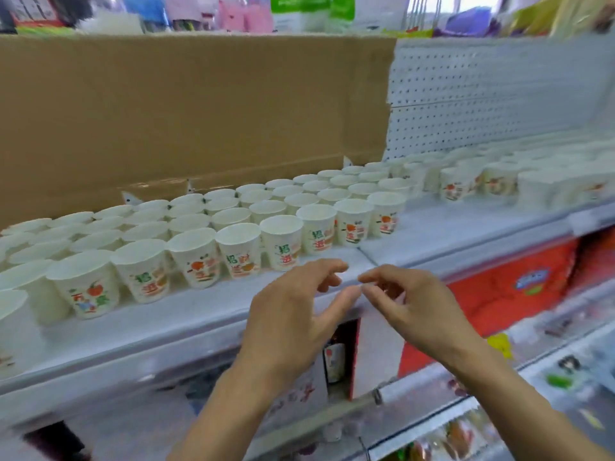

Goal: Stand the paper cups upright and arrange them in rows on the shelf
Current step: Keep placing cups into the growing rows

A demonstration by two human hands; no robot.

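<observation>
While the paper cups (206, 227) stand upright in straight rows on the white shelf (186, 314), no cup is seen lying on its side in this view. They are packed rim to rim, printed sides facing outward, running from the shelf's near-left end back toward the cardboard sheet (193, 108) that leans behind them. That close packing appears deliberate: each cup braces its neighbour, and the cardboard serves as a backstop so the rear row keeps its line. A bare strip of shelf is left along the front edge, ahead of the front row. A second group of cups (492, 181) sits further right on the shelf, in front of the perforated back panel (499, 94); it is blurred, and its order cannot be judged.

Both hands hover just off the shelf's front edge, below the front row. The left hand (296, 314) is loosely spread, fingers curled, touching no cup. The right hand (412, 304) is likewise half open, thumb and forefinger drawn near one another; whether anything small is pinched there cannot be told. The fingertips of the two hands nearly meet. Neither hand holds a cup.

Judgement: the visible left section is essentially arranged; remaining work, if any, lies elsewhere.
</observation>
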